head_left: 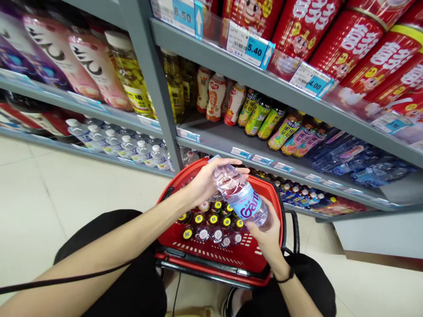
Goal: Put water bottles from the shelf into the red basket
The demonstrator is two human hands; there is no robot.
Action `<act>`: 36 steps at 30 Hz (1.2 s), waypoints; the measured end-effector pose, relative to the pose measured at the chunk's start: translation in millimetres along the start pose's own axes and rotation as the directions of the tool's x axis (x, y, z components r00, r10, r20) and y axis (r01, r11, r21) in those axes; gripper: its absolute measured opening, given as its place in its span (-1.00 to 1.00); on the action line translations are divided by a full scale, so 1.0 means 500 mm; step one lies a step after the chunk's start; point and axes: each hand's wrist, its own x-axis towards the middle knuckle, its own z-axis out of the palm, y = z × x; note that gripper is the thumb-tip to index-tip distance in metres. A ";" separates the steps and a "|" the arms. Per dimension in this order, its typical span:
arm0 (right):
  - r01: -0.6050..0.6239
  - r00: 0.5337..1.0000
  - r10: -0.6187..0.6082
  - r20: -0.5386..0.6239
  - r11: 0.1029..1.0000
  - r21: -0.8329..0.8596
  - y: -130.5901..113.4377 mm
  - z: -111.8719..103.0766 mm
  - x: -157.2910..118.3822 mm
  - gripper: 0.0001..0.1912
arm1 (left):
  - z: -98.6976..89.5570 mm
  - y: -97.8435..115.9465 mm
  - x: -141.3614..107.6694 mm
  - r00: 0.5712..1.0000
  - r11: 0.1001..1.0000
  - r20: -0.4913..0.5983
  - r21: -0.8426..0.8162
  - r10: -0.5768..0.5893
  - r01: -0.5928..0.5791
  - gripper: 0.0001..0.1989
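A clear water bottle (243, 193) with a light blue label lies tilted between my two hands, above a red shopping basket (185, 255). My left hand (211, 174) is wrapped about its cap end, the fingers reaching over the top. Around the base end curls my right hand (266, 231), thumb at the near side. Below them in the basket stand several drink bottles (213, 220), some with yellow caps and some with pale caps. My forearms hide part of the basket's rim.
Grey shelving (211, 149) runs across the front. Tea and milk drinks (261, 116) stand on its middle shelf, with blue-labelled water bottles (360, 154) lying to the right. Red cans (350, 44) fill the upper shelf. Small clear bottles (125, 143) line the lower left. My knees flank the basket.
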 end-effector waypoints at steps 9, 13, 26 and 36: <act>0.640 0.739 -0.615 0.274 0.515 -0.570 0.006 -0.069 0.021 -0.26 | 0.003 -0.002 -0.005 0.995 0.995 0.097 -0.093 -0.033 0.042 -0.40; 0.737 0.610 -0.699 0.374 0.326 -0.592 -0.013 -0.076 0.033 -0.32 | 0.004 -0.003 -0.007 0.993 0.993 0.115 -0.113 -0.029 0.042 -0.44; 0.272 0.956 -0.293 0.009 0.874 -0.403 0.018 -0.030 0.007 -0.23 | -0.002 0.009 -0.008 0.977 0.999 0.210 -0.053 0.017 -0.006 -0.43; -0.307 0.951 0.292 0.098 0.882 0.358 0.008 0.009 -0.002 -0.42 | 0.014 0.013 -0.018 0.970 0.998 0.236 -0.019 0.056 -0.054 -0.40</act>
